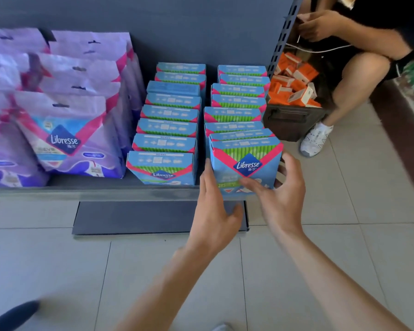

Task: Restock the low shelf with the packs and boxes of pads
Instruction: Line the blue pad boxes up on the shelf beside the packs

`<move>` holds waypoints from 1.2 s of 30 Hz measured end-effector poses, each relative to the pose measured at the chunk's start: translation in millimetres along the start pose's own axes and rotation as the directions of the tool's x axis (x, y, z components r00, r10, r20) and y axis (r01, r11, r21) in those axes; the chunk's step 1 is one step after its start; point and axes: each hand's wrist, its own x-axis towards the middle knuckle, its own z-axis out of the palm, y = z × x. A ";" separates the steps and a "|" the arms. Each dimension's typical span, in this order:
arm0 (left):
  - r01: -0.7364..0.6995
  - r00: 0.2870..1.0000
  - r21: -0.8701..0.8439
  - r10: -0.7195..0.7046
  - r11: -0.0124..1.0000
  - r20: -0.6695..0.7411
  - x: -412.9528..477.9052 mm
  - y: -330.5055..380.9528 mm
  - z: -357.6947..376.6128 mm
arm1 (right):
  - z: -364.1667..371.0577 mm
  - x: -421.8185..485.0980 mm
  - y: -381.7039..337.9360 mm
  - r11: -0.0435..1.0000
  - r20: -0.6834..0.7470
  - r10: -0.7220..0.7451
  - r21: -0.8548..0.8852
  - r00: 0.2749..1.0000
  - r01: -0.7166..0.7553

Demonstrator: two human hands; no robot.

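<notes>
Seating the front box (245, 161) of the right row (237, 101) looks like the step in hand. It stands upright at the front right corner of the low shelf (93, 190), with its printed face at the front edge and its back against the next blue box. Whether its base rests fully on the shelf I cannot tell, since the hands cover it. The left hand (213, 206) lies with straight fingers flat against the box's left side and its thumb apart, below the shelf's front edge, so it presses rather than clasps. The right hand (282, 194) has its thumb across the lower front face and its fingers curled round the right side, gripping the box. Just beside it, the left row of boxes (167, 130) runs from the front edge to the back wall. Purple packs (67, 130) stand in overlapping ranks at the shelf's left end. The box looks like thin card, probably light and fairly stiff, with a glossy print that could slip under dry fingers. Squeezing the broad faces would likely dent it, so the narrow sides low down seem the better hold, as it is held now. The soft plastic packs would probably sag and want a grip at the top seam or under the base. Past the shelf's right end another person (359, 68) sits by a dark bin of orange packs (294, 87).
</notes>
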 end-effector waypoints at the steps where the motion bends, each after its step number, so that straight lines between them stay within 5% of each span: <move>1: -0.003 1.000 -0.003 0.003 1.000 -0.004 1.5 0.1 -1.6 | 1.4 2.1 -0.1 1.000 0.002 -0.004 -0.008 1.000 0.004; 10: 0.007 0.995 0.205 -0.027 0.979 0.096 -15.4 -12.0 -6.8 | 21.8 4.3 12.3 0.999 -0.015 0.018 -0.038 1.000 -0.018; 17: -0.143 0.985 0.361 0.096 0.922 0.147 -26.2 -17.9 -14.7 | 35.7 10.7 19.7 0.998 -0.045 0.003 -0.068 0.999 -0.006; 36: -0.202 0.976 0.526 0.123 0.826 0.181 -16.7 5.9 -44.3 | 13.2 7.4 11.3 0.987 0.150 -0.001 -0.161 0.989 0.026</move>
